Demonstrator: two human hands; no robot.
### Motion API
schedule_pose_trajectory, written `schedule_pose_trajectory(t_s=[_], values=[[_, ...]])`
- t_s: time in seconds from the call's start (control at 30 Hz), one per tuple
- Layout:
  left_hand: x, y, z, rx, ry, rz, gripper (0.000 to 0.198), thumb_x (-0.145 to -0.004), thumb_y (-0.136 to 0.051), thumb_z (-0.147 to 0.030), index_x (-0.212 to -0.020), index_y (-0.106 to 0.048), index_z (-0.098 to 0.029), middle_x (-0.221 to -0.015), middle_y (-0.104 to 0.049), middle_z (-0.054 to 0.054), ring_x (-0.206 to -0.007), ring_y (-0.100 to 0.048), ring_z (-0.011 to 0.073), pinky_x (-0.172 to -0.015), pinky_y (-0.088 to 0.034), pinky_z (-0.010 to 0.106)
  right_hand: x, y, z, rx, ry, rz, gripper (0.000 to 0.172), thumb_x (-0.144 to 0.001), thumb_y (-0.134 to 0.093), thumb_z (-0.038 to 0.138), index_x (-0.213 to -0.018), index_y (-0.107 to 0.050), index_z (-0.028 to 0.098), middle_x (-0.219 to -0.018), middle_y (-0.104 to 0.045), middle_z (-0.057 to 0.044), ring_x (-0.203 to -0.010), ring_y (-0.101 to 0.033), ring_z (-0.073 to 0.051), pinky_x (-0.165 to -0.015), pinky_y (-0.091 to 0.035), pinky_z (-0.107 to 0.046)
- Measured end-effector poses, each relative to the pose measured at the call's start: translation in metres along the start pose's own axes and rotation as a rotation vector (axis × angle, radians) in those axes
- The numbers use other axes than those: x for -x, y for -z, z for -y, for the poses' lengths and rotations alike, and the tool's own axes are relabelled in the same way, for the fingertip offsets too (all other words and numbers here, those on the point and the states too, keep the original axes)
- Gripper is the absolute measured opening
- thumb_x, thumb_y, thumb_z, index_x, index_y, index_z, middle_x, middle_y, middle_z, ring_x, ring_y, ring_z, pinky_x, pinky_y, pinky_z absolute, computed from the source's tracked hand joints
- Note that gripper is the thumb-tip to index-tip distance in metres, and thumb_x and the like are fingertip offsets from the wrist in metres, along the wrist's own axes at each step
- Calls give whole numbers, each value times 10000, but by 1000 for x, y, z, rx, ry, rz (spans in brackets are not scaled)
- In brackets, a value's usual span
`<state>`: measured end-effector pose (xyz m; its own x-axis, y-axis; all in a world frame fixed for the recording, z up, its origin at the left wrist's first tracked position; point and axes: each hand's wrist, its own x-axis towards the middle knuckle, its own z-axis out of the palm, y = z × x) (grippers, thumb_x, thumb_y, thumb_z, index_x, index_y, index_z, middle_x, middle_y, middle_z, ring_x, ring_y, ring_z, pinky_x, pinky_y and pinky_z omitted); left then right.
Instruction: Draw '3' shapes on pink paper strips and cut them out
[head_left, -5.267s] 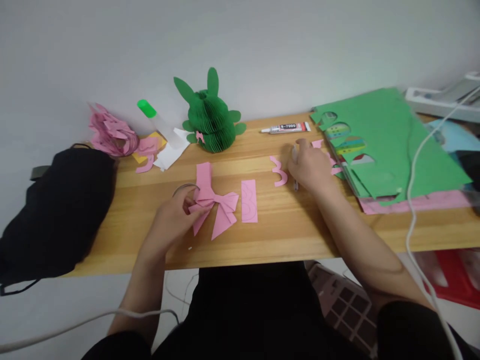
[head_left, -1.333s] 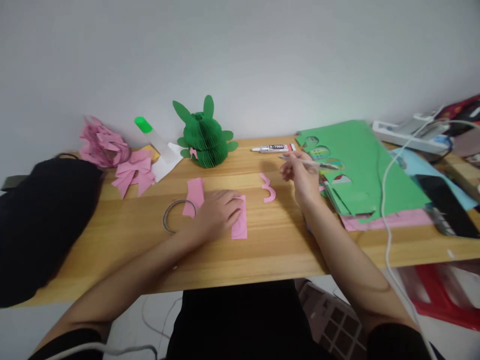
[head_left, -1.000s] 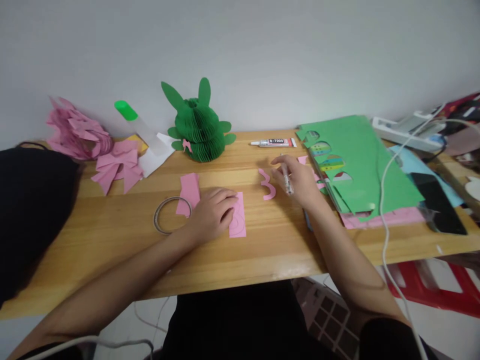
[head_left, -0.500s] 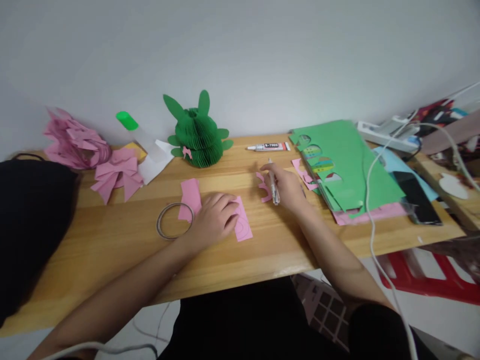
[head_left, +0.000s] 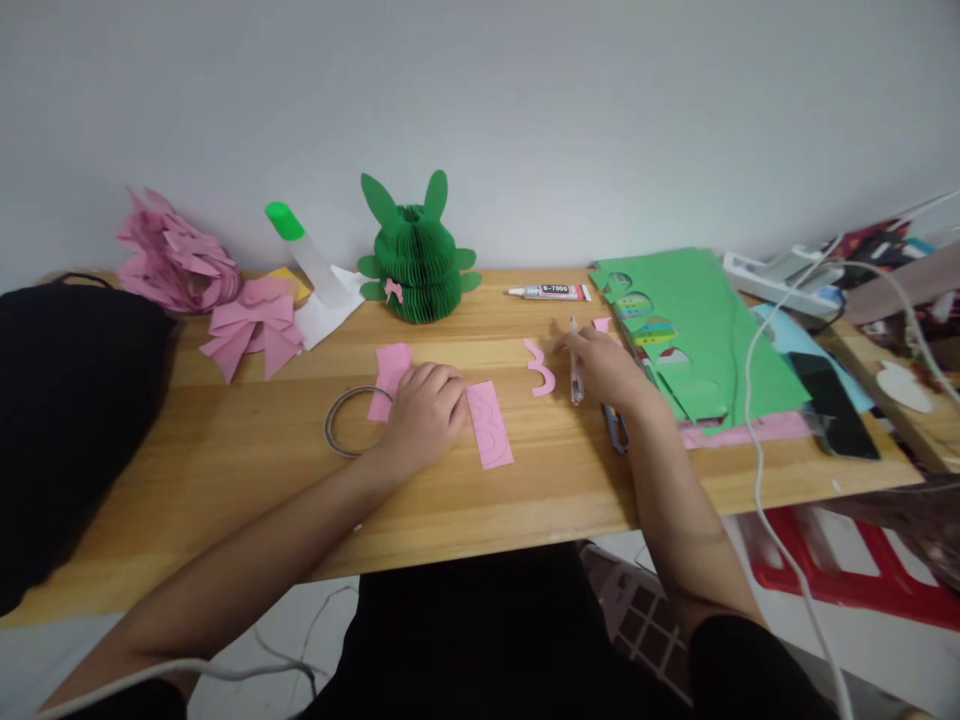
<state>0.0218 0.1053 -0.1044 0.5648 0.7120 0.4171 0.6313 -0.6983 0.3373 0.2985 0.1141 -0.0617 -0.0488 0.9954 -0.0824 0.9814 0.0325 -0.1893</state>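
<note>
A light wooden desk [head_left: 420, 520] stands against a plain pale wall [head_left: 525, 90]. The left hand [head_left: 424, 408] rests flat, holding nothing, beside a pink rectangular paper strip [head_left: 490, 424] at mid-desk; the right hand [head_left: 609, 365] grips a clear plastic pen [head_left: 575, 365].

1. a plain pale grey wall [head_left: 525, 90] fills the back, bare and evenly lit, without hard shadows.
2. a light wooden table [head_left: 225, 480] stands against it, grain running sideways.
3. below its front edge: pale floor [head_left: 315, 605] at left, a red plastic frame [head_left: 862, 575] at right.
</note>
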Motion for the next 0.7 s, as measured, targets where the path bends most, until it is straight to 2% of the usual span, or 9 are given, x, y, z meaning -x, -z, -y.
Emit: schedule_pose_trajectory(t_s=[0.17,0.27,0.33,0.37,0.5,0.6,0.7], values=[[-1,-2,-3,14,44,81,233,-932,-543,-256,-1081,-679,-139,-1145,-643,138,-1095,-558,291,-940,-458,461,13,10,3,26,-122,-53,473,-829,-424,12,-1195,-676,174,-1112,-689,-137,-968,-655,-244,-836,-475,-316],[-2,-1,-5,33,56,127,299,-894,-629,-339,-1131,-668,-160,-1292,-581,142,-1240,-493,321,-1047,-409,500,39,19,9,75,-297,-113,364,-898,-445,149,-1195,-646,87,-1070,-706,-204,-945,-674,-317,-774,-489,-379],[-3,-1,-5,50,64,154,346,-862,-677,-384,-1136,-669,-173,-1329,-559,138,-1279,-468,332,-1075,-389,514,60,20,15,93,-521,-45,355,-916,-513,286,-1197,-629,102,-1028,-725,-183,-949,-686,-330,-755,-488,-380],[-3,-1,-4,61,69,166,363,-847,-697,-394,-1135,-670,-175,-1330,-558,137,-1284,-465,335,-1078,-388,516,70,19,19,93,-574,0,370,-915,-530,315,-1209,-615,105,-1055,-721,-184,-973,-688,-332,-764,-487,-379],[-5,-2,-3,106,95,190,381,-814,-738,-379,-1127,-664,-174,-1317,-563,139,-1288,-465,340,-1080,-384,512,94,9,33,103,-605,67,392,-911,-531,276,-1266,-558,111,-1224,-661,-208,-1055,-679,-315,-791,-480,-362],[-6,-2,-3,148,120,193,405,-783,-774,-355,-1126,-646,-182,-1296,-573,129,-1272,-477,336,-1079,-378,511,98,4,38,92,-619,61,385,-889,-511,208,-1257,-550,103,-1201,-679,-194,-1075,-678,-294,-811,-473,-340],[-7,-1,-4,202,149,188,379,-767,-793,-301,-1094,-636,-191,-1216,-611,104,-1236,-508,325,-1064,-393,506,101,3,41,83,-643,59,405,-833,-585,228,-1211,-566,83,-1148,-704,-196,-1075,-681,-309,-820,-472,-339]])
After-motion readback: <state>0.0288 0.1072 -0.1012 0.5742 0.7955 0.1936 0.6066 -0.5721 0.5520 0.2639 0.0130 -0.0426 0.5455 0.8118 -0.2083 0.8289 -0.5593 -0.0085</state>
